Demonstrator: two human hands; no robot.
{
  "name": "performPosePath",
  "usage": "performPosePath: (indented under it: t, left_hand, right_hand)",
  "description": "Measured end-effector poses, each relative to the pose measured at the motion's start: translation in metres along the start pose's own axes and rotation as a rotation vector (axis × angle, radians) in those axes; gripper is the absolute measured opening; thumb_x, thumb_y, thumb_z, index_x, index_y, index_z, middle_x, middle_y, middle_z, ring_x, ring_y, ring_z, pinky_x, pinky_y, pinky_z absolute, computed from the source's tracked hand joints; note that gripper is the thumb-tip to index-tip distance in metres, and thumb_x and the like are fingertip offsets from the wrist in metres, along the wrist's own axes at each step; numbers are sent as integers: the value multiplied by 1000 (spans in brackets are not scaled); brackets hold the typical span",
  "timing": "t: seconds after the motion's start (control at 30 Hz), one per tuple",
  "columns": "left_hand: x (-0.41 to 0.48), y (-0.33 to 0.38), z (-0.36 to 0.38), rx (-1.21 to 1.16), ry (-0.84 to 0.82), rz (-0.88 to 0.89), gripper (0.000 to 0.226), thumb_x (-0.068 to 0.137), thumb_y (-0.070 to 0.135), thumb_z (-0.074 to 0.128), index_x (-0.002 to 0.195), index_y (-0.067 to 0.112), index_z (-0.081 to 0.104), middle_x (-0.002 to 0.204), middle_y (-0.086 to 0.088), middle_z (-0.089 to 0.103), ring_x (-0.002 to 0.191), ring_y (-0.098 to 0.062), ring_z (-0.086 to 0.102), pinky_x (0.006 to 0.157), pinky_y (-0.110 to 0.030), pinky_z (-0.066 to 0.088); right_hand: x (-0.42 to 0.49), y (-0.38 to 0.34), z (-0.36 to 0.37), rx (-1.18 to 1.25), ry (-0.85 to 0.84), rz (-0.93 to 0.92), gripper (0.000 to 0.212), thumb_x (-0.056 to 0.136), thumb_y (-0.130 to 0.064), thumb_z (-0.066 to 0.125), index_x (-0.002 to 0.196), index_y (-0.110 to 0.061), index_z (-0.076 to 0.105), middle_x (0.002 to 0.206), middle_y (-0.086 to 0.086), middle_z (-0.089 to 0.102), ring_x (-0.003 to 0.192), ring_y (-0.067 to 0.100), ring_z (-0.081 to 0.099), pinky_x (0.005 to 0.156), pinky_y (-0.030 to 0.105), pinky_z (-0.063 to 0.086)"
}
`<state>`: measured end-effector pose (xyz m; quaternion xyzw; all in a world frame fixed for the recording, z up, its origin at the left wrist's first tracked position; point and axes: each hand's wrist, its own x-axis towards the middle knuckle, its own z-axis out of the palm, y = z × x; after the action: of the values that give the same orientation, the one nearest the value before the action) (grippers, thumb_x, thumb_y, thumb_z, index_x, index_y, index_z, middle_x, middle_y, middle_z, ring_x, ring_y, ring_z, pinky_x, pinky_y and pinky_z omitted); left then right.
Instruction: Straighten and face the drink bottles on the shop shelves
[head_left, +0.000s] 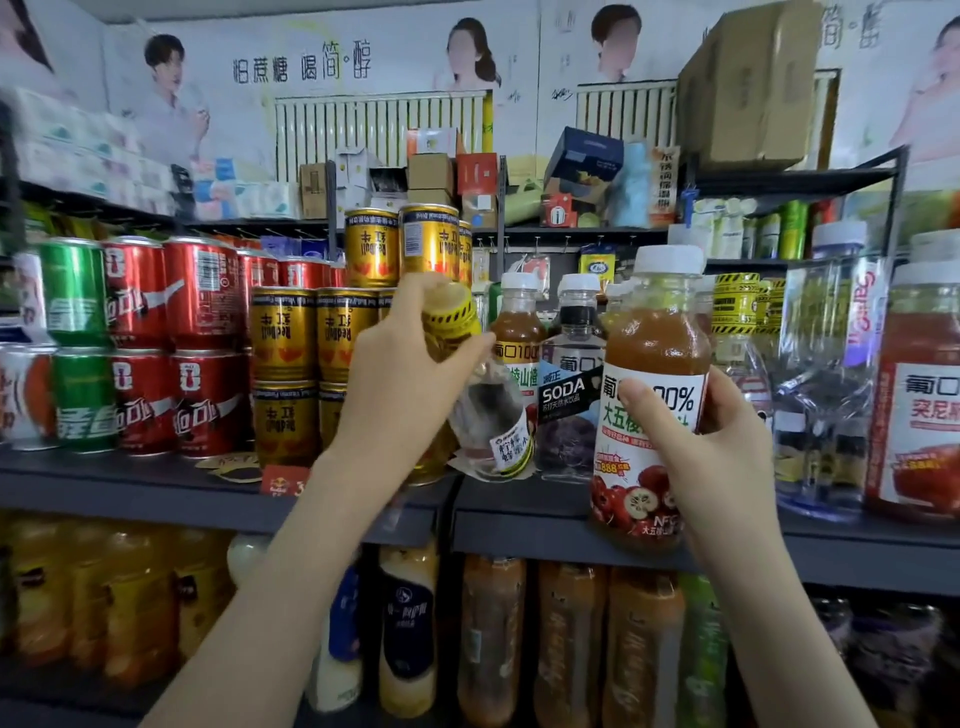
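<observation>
**Two Bottles in Our Two Hands**

Our left hand (405, 374) grips a clear bottle (488, 415) near its top. Our fingers curl round its neck, just under the yellow cap (452, 306). This bottle leans over, with its top toward the gold cans (283, 338) and its bottom at the front of the shelf (130, 488). We cannot tell if its bottom touches the shelf.

Our right hand (717, 457) grips a juice bottle (654, 358) with a white cap. Our thumb lies across the label and our fingers wrap round the back. The juice is brown. The bottle stands straight up, and its label faces us. We hold it in front of the shelf edge, so its bottom hangs lower than the shelf board.

Between the two bottles, a soda bottle (569, 395) and a second juice bottle (517, 332) stand on the shelf. Red cans (202, 291) and green cans (75, 291) are stacked on the left. A big red bottle (919, 405) stands on the far right. More bottles (491, 639) stand in a row on the shelf below.
</observation>
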<state>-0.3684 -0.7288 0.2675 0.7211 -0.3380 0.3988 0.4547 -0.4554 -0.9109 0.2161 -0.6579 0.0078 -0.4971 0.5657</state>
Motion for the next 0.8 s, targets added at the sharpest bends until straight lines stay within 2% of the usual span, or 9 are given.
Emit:
performPosePath:
  t: [0.07, 0.13, 0.27, 0.37, 0.4, 0.47, 0.6, 0.7, 0.8]
  left_hand:
    - [17, -3, 21, -74, 50, -29, 47, 84, 36, 68, 123, 20, 48, 88, 13, 58, 77, 1, 57, 69, -8, 47]
    - [30, -7, 43, -60, 57, -33, 52, 87, 41, 63, 131, 20, 44, 86, 6, 58, 79, -11, 57, 69, -24, 48]
    - [44, -5, 75, 3, -26, -76, 55, 95, 30, 54, 142, 14, 31, 72, 6, 51, 64, -12, 51, 54, -19, 35]
    - [42, -12, 88, -66, -49, -148, 59, 95, 22, 54, 145, 12, 25, 100, -3, 60, 92, -20, 58, 76, -30, 50]
    - [40, -14, 91, -96, -41, -162, 60, 95, 22, 55, 146, 11, 25, 111, -6, 60, 103, -22, 56, 88, -34, 50]
    - [33, -15, 92, -124, -30, -165, 65, 92, 20, 58, 147, 10, 24, 129, -7, 52, 121, -22, 47, 102, -29, 40]
    - [8, -19, 89, -107, -44, -180, 83, 86, 27, 67, 148, 10, 16, 147, -7, 35, 135, -21, 33, 109, -32, 31]
    - [-9, -23, 88, -48, -111, -230, 90, 84, 33, 69, 148, 7, 11, 149, -10, 29, 137, -23, 30, 109, -30, 29]
    - [-23, -25, 88, -36, -93, -195, 83, 87, 26, 67, 148, 8, 13, 148, -8, 30, 136, -21, 29, 107, -24, 27]
  right_hand:
    - [-1, -1, -1, -7, 18, 7, 44, 68, -45, 75, 106, -26, 62, 89, -7, 73, 82, 15, 71, 74, 47, 59]
    - [-2, -3, -2, -18, 38, 12, 45, 67, -46, 75, 106, -27, 63, 89, -7, 73, 82, 15, 72, 74, 48, 59]
    - [-4, -5, -9, -14, 70, 25, 34, 73, -39, 75, 102, -26, 64, 88, -5, 74, 80, 18, 72, 74, 48, 59]
    - [-4, -7, -11, -11, 88, 36, 33, 75, -35, 74, 104, -24, 63, 86, -4, 74, 76, 17, 72, 70, 46, 60]
    - [-4, -7, -11, -7, 92, 42, 35, 75, -35, 74, 105, -23, 63, 86, -4, 74, 76, 17, 72, 70, 46, 60]
    - [-2, -4, -10, -2, 106, 42, 44, 75, -37, 74, 113, -21, 60, 90, -4, 74, 80, 17, 72, 72, 47, 59]
    - [0, 3, -1, -40, 149, 3, 73, 63, -54, 77, 125, -25, 50, 98, -11, 70, 90, 12, 69, 76, 45, 59]
    - [1, 7, 9, -94, 133, -6, 78, 59, -58, 72, 125, -24, 49, 94, -13, 70, 87, 10, 69, 77, 45, 58]
    - [3, 9, 14, -197, 116, -43, 81, 63, -65, 64, 129, -22, 48, 97, -12, 69, 90, 6, 67, 81, 42, 57]
